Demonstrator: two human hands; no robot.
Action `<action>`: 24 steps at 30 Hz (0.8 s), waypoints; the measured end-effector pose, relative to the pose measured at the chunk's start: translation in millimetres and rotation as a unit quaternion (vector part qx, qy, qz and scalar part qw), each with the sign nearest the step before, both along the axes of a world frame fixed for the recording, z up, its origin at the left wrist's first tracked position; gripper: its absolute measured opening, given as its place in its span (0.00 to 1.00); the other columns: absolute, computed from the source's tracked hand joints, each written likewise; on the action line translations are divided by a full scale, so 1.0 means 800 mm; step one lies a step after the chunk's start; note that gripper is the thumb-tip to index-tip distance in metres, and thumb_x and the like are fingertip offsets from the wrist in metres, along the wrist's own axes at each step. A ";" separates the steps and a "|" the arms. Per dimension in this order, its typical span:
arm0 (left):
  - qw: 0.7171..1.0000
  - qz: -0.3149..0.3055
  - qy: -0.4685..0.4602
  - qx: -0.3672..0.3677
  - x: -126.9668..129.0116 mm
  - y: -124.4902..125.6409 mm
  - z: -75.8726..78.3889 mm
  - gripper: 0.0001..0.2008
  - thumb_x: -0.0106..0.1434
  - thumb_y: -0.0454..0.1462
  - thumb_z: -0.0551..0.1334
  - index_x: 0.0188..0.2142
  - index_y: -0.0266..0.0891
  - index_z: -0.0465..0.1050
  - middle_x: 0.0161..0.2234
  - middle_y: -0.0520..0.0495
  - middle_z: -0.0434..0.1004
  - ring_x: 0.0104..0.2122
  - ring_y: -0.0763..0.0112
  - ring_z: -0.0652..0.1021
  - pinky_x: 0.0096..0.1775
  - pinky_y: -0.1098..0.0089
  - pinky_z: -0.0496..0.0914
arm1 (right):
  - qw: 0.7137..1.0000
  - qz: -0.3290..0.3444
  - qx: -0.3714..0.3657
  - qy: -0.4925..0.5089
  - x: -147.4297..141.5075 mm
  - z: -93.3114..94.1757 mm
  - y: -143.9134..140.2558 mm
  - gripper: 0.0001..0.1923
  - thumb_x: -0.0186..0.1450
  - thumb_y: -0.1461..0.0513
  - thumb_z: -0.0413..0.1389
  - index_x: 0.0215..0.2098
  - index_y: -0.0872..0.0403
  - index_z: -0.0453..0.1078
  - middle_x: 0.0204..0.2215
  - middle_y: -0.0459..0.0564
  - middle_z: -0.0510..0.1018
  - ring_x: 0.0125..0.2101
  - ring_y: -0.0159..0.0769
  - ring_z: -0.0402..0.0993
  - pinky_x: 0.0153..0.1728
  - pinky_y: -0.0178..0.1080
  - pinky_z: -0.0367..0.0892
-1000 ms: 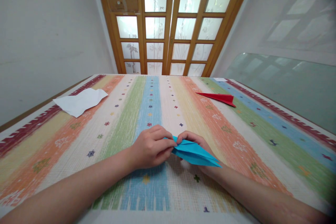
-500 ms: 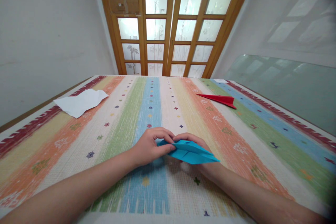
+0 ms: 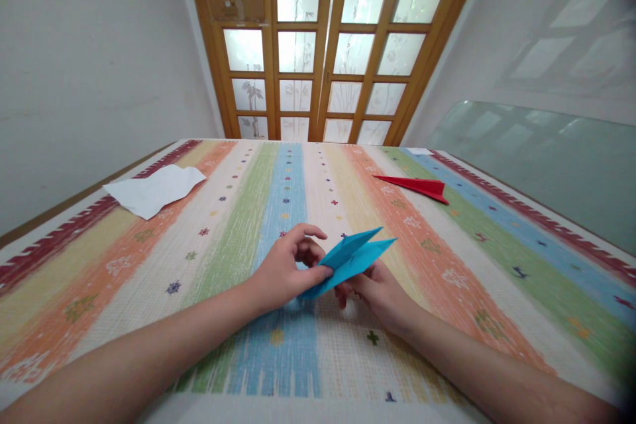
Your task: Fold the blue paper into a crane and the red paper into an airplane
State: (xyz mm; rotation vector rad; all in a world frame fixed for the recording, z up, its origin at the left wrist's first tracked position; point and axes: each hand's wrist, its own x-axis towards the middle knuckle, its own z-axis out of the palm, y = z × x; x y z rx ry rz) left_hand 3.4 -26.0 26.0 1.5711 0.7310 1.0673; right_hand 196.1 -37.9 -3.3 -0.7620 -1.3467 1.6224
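Observation:
A blue folded paper [image 3: 350, 258] is held up above the table in front of me, its two pointed flaps spread apart and aimed up to the right. My left hand [image 3: 291, 265] pinches its lower left end, the thumb lying on top and the index finger raised clear of the paper. Under the right side of the paper, my right hand [image 3: 377, 288] has its fingers curled against the lower edge; the paper hides part of them.
A striped, patterned cloth [image 3: 238, 305] covers the table. Towards the far right lies a red folded paper plane [image 3: 417, 187]. A creased white paper sheet [image 3: 155, 191] rests at the far left, and a small white piece [image 3: 420, 152] at the back right edge.
The blue paper has turned, its points swinging from right and down to up and right. My right hand has shifted from behind the paper to below its right side. My left index finger has lifted.

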 end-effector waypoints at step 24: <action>0.952 -0.030 -0.091 -0.289 0.007 0.011 -0.012 0.16 0.52 0.44 0.71 0.27 0.36 0.68 0.23 0.52 0.72 0.22 0.76 0.72 0.25 0.75 0.65 | 0.999 -0.048 -0.008 0.017 0.002 0.014 0.002 0.10 0.60 0.60 0.66 0.31 0.53 0.69 0.25 0.42 0.76 0.23 0.27 0.71 0.25 0.30 0.66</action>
